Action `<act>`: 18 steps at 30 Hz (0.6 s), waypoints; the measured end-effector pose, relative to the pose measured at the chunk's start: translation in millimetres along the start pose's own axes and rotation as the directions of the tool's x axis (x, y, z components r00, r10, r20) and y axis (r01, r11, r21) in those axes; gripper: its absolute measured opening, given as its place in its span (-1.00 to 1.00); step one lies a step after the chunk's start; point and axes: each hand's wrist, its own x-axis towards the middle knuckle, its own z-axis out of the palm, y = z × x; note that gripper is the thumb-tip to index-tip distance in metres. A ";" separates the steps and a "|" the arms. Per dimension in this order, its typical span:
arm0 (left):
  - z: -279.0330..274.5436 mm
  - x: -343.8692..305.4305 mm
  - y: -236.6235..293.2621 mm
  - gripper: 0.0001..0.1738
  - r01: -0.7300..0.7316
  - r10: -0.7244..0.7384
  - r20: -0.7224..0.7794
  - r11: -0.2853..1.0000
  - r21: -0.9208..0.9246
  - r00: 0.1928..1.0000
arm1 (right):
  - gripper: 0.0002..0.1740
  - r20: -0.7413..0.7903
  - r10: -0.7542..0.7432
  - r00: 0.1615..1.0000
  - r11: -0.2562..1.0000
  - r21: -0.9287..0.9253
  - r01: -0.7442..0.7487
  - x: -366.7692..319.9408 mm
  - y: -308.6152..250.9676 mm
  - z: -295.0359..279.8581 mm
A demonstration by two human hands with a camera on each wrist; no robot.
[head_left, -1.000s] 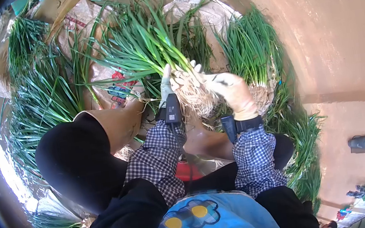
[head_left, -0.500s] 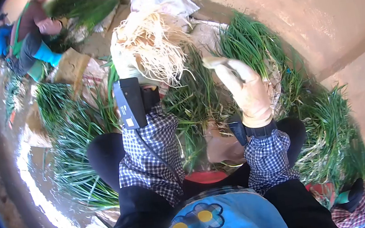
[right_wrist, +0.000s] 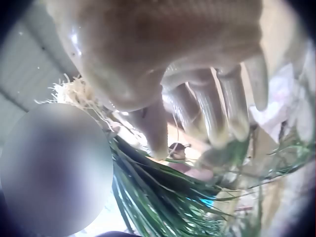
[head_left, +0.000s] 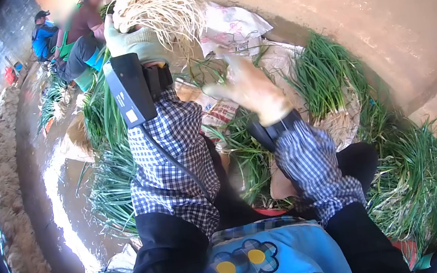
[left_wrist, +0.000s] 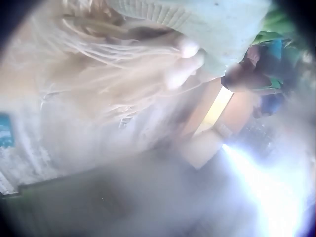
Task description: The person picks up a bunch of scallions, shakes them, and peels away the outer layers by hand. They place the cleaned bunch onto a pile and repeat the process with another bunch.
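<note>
At the far left of the head view, a person in blue is seen well beyond the left hand, partly covered by a second person, whose head is blurred and whose body is partly cut across by that hand. Below the left grip and its forearm, a left pile of green leaves is spread on the ground. The root bundle is held by the gloved left hand, with the fingers closed round it; the pale roots are fanned out to the right of the grip and are cut off by the top edge. Where its leaves run cannot be made out behind the glove and the black wrist device. In the left wrist view the roots are blurred, and only part of the glove is shown.

Right of the left grip, a printed white sack is laid beyond the right hand. The gloved right hand is held apart from the bundle, wide, fingers spread, with nothing gripped; it is smeared by blur. To its right, a bunch of green stalks is laid, and farther right and lower, a right pile is heaped. In the right wrist view, the lower left is hidden by a round blurred patch.
</note>
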 end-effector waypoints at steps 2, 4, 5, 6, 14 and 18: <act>9.1 -2.0 7.7 -0.54 -0.038 0.039 -0.058 0.999 0.007 0.998 | -0.32 0.093 -0.072 0.993 0.995 0.077 0.065 42.3 -15.1 12.8; 42.7 -24.3 30.0 -0.57 -0.006 -0.015 -0.114 0.984 -0.180 0.993 | -0.37 0.407 -0.012 0.913 0.946 0.299 -0.121 63.7 -45.8 18.4; 42.2 -29.5 40.9 -0.58 0.035 -0.043 -0.051 0.986 -0.161 0.998 | -0.41 0.504 -0.008 0.864 0.865 0.437 -0.247 69.4 -56.4 19.3; 35.7 -32.5 53.9 -0.59 0.074 -0.073 0.012 0.988 -0.138 0.997 | -0.46 0.594 -0.028 0.804 0.751 0.543 -0.375 73.8 -63.7 20.6; -48.1 -25.8 131.1 -0.60 0.123 -0.107 -0.113 0.982 0.143 0.988 | -0.80 0.201 0.016 0.979 0.478 0.859 -0.184 5.5 72.1 -73.7; -78.8 -32.6 162.1 -0.61 0.146 -0.097 -0.194 0.955 0.258 0.976 | -0.36 0.292 0.828 0.478 0.447 -0.859 -0.248 -2.1 77.8 -59.1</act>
